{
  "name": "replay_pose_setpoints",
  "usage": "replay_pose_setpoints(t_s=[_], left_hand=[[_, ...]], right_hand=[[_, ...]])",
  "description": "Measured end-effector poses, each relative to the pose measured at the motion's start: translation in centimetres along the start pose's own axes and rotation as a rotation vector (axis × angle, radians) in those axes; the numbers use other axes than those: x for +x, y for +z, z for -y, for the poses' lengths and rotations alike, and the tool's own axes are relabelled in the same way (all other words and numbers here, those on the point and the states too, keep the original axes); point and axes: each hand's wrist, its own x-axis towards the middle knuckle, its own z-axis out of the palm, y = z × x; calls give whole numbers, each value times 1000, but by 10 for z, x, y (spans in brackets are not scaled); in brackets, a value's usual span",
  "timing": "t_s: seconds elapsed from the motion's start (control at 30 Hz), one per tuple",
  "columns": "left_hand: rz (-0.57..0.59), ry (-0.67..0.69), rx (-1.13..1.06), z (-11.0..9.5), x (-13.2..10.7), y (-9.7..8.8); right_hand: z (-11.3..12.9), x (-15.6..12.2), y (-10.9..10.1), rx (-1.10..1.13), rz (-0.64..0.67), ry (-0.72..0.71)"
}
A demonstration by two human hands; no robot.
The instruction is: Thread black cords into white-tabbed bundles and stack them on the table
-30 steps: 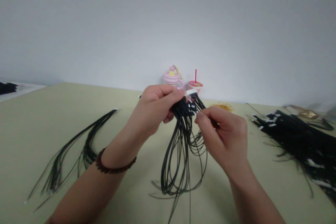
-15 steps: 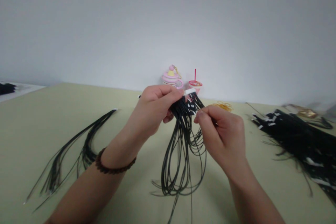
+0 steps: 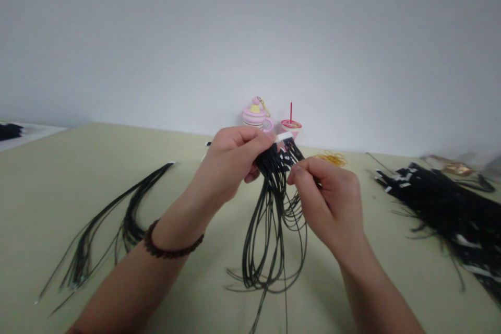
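Held up over the table is a black wire harness (image 3: 254, 235) with a white connector (image 3: 284, 137) at its top and long wires looping down. My left hand (image 3: 238, 159) is closed on the harness just beside the connector, thumb on top. My right hand (image 3: 329, 198) is closed in a pinch at the right edge of the wires, below the connector. What lies between its fingertips is mostly hidden, but wires run to them. Small white pieces show among the wires between the two hands.
A bundle of black wires (image 3: 135, 214) lies on the pale green table (image 3: 117, 151) at left. A large pile of black wires (image 3: 442, 198) lies at right. Behind my hands stand a pink cup-shaped trinket (image 3: 253, 115), a small cup with a red straw (image 3: 291, 125) and yellow rubber bands (image 3: 332, 158).
My right hand has shifted slightly left, toward the wires. My left hand stays nearly still, and the hanging loops have swayed a little.
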Motion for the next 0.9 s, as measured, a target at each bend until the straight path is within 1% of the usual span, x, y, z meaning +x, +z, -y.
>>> replay_pose_setpoints(t_s=[0.07,0.23,0.57,0.7,0.9], left_hand=[[-1,-6,-16,0,0,0],[-3,0,-38,-1,-1,0],[7,7,-34,0,-1,1],[39,-8,-17,0,-3,1],[84,3,49,-5,-7,-2]], right_hand=[[-1,0,1,-2,0,-7],[0,1,1,0,-10,32],[-3,1,3,18,-18,18],[-3,2,4,19,-13,-12],[-4,1,3,4,-20,-37]])
